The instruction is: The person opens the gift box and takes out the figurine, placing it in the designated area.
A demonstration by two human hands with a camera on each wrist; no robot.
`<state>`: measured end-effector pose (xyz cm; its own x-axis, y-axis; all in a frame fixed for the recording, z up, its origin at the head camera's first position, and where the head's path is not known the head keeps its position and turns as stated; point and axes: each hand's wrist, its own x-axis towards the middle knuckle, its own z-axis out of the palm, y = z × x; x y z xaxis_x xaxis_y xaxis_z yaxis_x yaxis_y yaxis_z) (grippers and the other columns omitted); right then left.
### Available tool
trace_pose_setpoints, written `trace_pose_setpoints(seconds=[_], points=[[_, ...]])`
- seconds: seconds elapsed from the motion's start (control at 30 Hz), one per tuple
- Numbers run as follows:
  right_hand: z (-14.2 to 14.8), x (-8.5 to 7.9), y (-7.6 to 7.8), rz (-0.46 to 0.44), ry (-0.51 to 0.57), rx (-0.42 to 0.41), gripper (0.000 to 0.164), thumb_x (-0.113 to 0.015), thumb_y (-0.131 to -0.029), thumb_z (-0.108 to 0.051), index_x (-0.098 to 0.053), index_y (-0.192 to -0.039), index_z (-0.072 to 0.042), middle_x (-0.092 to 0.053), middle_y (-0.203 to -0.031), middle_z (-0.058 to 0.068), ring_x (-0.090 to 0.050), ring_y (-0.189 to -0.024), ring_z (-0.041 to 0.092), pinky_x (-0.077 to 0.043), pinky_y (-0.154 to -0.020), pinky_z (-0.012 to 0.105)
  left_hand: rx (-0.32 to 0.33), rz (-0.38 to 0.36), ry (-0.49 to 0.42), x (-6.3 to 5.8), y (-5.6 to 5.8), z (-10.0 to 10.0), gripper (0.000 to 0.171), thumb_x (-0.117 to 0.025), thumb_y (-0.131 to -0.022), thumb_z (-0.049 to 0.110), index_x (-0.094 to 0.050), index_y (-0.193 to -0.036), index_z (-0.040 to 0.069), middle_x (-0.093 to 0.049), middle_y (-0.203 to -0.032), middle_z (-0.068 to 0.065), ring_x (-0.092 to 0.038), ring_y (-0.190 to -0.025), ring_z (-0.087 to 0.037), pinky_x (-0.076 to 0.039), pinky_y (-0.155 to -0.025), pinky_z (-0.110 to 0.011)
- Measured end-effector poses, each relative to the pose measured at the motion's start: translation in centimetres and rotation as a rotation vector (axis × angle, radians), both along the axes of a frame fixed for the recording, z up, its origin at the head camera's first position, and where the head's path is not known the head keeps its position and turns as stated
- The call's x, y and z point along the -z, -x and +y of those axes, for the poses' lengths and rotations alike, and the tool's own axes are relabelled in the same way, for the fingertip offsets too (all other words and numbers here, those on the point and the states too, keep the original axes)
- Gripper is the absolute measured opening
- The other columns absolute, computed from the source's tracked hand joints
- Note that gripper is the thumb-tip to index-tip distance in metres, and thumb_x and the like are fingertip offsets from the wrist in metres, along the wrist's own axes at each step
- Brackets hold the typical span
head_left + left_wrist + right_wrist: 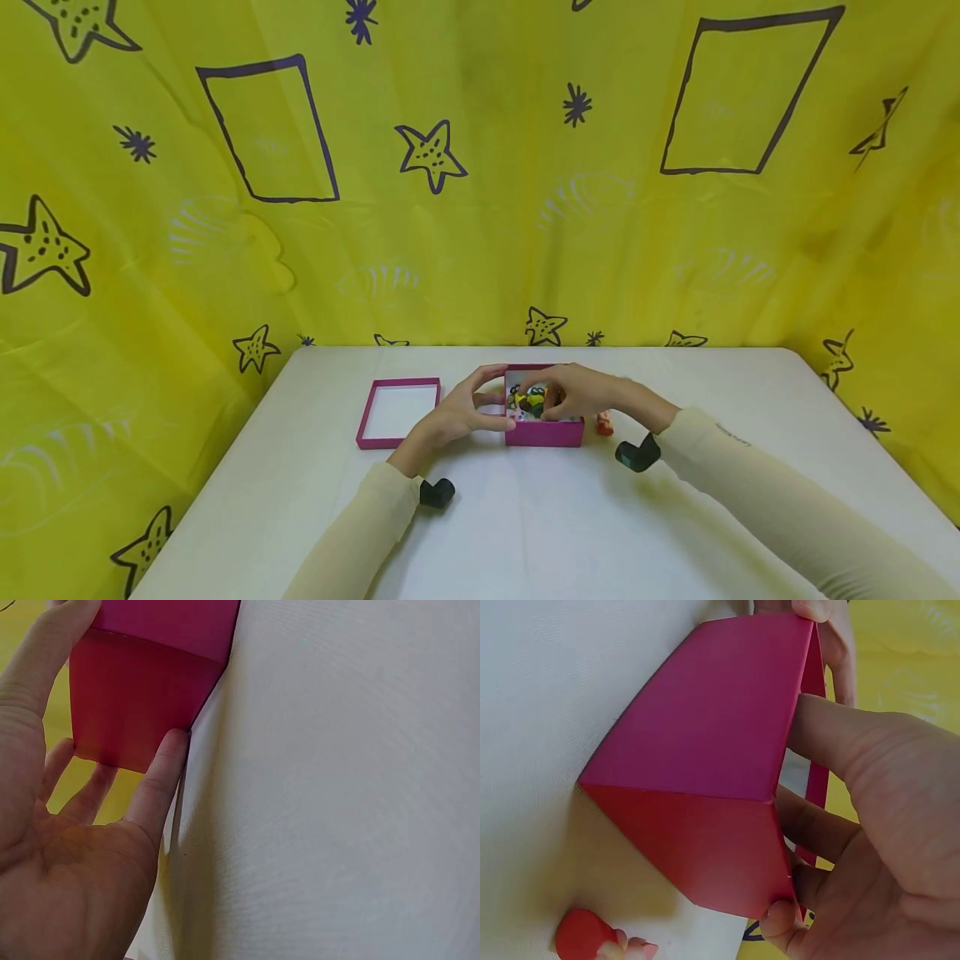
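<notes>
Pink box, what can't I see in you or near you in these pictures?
Head view: the right hand covers some of the colourful things inside the box, so nobody can count them.
Right wrist view: the box's walls hide that thumb's tip, so what it may touch can't be told.
Left wrist view: the top edge cuts off the box.
Right wrist view: the bottom edge cuts off the red thing.

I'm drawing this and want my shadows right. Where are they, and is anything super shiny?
Head view: soft shadows under the left sleeve and right sleeve on the white table, with no bright glare; left wrist view: a dim shadow beside the pink box, whose end looks redder than its long side; right wrist view: another blurry-edged shadow near the small red thing.
</notes>
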<state>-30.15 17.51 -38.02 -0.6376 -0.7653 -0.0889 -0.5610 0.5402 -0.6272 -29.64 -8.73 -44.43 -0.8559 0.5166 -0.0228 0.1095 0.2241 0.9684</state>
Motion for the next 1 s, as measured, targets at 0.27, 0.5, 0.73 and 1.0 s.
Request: trace_pose_setpoints(seconds=[0.27,0.5,0.73,1.0], points=[[-0.5,0.2,0.0,0.022,-0.035,0.005,0.040,-0.074,-0.092,-0.002,-0.066,-0.130,-0.010,-0.067,-0.091,0.005,-0.060,-0.070,0.011,-0.055,-0.067,0.025,0.002,0.007,0.008,-0.1,-0.1,0.0,0.087,-0.088,-0.083,0.020,-0.040,-0.154,0.036,-0.037,-0.162,0.005,-0.052,-0.136,-0.027,-0.046,-0.107,-0.053],[-1.1,-0.1,-0.2,-0.003,-0.114,0.071,0.043,-0.078,-0.090,-0.005,-0.068,-0.130,-0.016,-0.066,-0.120,0.011,-0.064,-0.077,0.012,-0.058,-0.069,0.026,-0.004,0.005,0.013,0.0,0.0,0.0,0.087,-0.090,-0.081,0.019,-0.042,-0.152,0.038,-0.039,-0.161,0.007,-0.052,-0.136,-0.026,-0.047,-0.106,-0.052],[-1.6,-0.1,-0.2,0.026,-0.165,0.049,0.044,-0.080,-0.089,-0.009,-0.069,-0.131,-0.018,-0.063,-0.134,0.010,-0.064,-0.083,0.018,-0.058,-0.073,0.027,0.003,0.007,0.013,0.0,0.0,0.0,0.086,-0.089,-0.082,0.020,-0.041,-0.152,0.038,-0.037,-0.161,0.007,-0.052,-0.136,-0.026,-0.046,-0.107,-0.054],[-2.2,-0.7,0.3,0.075,-0.298,-0.015,0.050,-0.080,-0.091,-0.015,-0.067,-0.138,-0.024,-0.067,-0.127,0.001,-0.059,-0.081,0.016,-0.054,-0.079,0.040,0.010,0.010,0.012,0.0,0.0,-0.1,0.086,-0.088,-0.083,0.020,-0.040,-0.153,0.038,-0.036,-0.162,0.006,-0.051,-0.137,-0.027,-0.046,-0.107,-0.054]])
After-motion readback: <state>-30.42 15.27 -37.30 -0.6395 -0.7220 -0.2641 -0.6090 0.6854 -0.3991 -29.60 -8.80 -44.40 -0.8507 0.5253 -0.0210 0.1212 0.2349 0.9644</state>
